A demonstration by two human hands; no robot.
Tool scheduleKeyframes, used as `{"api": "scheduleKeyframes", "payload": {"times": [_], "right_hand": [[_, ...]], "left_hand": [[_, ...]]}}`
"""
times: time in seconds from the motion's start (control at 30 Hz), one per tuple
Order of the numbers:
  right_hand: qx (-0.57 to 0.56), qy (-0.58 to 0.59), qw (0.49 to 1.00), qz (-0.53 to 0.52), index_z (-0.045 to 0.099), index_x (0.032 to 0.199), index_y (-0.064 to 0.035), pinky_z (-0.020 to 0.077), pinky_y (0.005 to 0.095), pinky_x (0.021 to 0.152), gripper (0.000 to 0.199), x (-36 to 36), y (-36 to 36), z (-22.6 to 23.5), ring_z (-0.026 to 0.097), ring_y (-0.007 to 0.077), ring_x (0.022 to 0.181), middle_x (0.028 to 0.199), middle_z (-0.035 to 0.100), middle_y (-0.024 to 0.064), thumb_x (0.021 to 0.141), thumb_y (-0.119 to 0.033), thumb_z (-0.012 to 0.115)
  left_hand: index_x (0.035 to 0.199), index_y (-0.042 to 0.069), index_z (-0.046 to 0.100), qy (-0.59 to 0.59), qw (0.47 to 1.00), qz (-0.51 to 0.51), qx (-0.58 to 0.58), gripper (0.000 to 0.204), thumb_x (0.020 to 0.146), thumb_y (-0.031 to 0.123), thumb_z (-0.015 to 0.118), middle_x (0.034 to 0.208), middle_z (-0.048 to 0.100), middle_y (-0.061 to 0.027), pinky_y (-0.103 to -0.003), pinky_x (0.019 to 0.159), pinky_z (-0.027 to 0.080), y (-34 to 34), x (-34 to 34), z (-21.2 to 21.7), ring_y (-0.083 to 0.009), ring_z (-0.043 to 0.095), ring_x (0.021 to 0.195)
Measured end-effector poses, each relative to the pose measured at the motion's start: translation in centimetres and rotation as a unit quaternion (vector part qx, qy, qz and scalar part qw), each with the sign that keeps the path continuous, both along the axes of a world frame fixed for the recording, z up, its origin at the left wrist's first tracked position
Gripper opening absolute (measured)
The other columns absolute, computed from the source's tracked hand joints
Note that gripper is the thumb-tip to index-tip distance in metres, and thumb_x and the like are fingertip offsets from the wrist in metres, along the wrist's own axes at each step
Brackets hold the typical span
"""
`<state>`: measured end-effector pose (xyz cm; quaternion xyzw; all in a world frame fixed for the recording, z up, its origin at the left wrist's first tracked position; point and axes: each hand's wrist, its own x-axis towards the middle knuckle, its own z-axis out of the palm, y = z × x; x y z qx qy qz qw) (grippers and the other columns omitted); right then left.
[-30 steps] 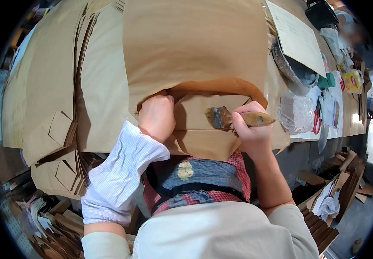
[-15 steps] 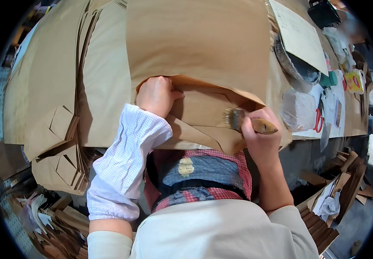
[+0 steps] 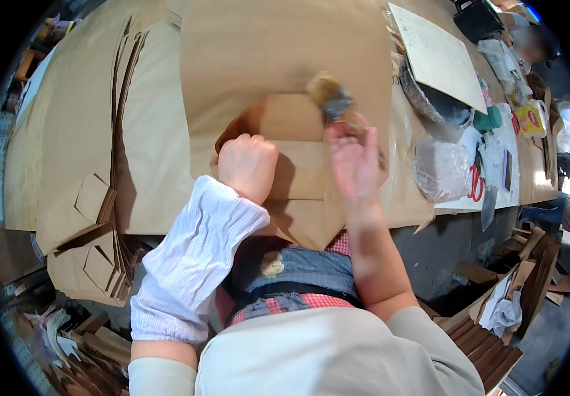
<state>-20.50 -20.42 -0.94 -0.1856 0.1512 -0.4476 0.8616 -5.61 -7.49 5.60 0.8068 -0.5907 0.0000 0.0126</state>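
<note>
A large brown paper bag [image 3: 278,39] lies on the table before me, its near end folded into flaps and raised into a dark pocket on the left. My left hand [image 3: 248,166], in a fist, presses on this folded end beside the pocket. Its fingertips are hidden, so what they may hold does not show. My right hand [image 3: 354,158] is turned palm up over the right side of the folds, its fingers curled round a flat paste brush [image 3: 336,105]. The brush points away from me, bristles up off the paper, blurred by motion.
Stacked folded paper bags [image 3: 77,158] lie at the left. On the right are a basin [image 3: 430,102] under a white board [image 3: 437,56], a plastic-wrapped block [image 3: 441,168], red-handled scissors [image 3: 476,183] and a knife [image 3: 488,208]. Another person [image 3: 566,210] is at the far right.
My right hand has lifted the brush off the inner flap, swung it away from me and turned palm up. The raised upper flap now lies folded back, while my left fist has shifted slightly nearer me.
</note>
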Motion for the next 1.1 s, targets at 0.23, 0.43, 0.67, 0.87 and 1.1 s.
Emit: {"api": "scheduleKeyframes", "payload": {"times": [0.23,0.43,0.67,0.87,1.1], "right_hand": [[0.064,-0.120,0.981,0.139,0.055,0.126,-0.0038,0.0454,0.0334,0.089,0.039,-0.6,-0.1,-1.3,0.057,0.0213,0.099,0.105,0.062,0.0094,0.102,-0.033,0.046],[0.070,-0.046,0.991,0.107,0.056,0.125,-0.0013,0.0466,0.0328,0.086,0.040,0.0,0.1,-0.3,0.057,0.0201,0.093,0.104,0.063,0.0106,0.101,-0.032,0.048],[-0.011,0.018,0.985,0.170,0.057,0.120,0.0009,0.0494,0.0301,0.079,0.034,-1.1,0.2,-1.1,0.060,0.0187,0.085,0.098,0.064,0.0085,0.099,-0.025,0.054],[-0.044,0.022,0.966,0.253,0.060,0.119,-0.0001,0.0498,0.0305,0.079,0.028,1.9,-4.9,0.1,0.063,0.0191,0.086,0.103,0.066,0.0072,0.100,-0.020,0.053],[-0.264,0.350,0.855,0.278,0.063,0.113,-0.0005,0.0519,0.0324,0.069,0.026,-9.7,1.5,4.5,0.066,0.0220,0.081,0.097,0.068,0.0091,0.090,-0.012,0.063]], "left_hand": [[0.128,0.000,0.048,0.404,0.803,0.072,-0.433,0.041,0.090,0.016,0.055,0.127,0.050,-0.0187,-0.041,0.104,0.038,5.5,4.0,-2.6,-0.0296,0.046,0.123],[0.146,0.001,0.032,0.056,0.996,0.031,-0.058,0.060,0.096,0.030,0.046,0.153,0.033,-0.0172,-0.044,0.117,0.018,5.5,3.3,-4.4,-0.0303,0.029,0.142],[0.144,0.001,0.038,0.103,0.984,-0.148,0.002,0.071,0.088,0.041,0.055,0.150,0.034,-0.0199,-0.049,0.117,0.019,7.5,2.5,-3.5,-0.0340,0.028,0.142],[0.142,0.002,0.039,0.081,0.983,-0.162,-0.028,0.079,0.085,0.054,0.055,0.147,0.036,-0.0226,-0.051,0.116,0.018,2.7,5.1,-3.7,-0.0383,0.027,0.141],[0.144,0.002,0.037,0.068,0.984,-0.164,-0.024,0.081,0.086,0.057,0.052,0.152,0.028,-0.0240,-0.051,0.117,0.016,1.9,5.5,-4.0,-0.0396,0.024,0.142]]}}
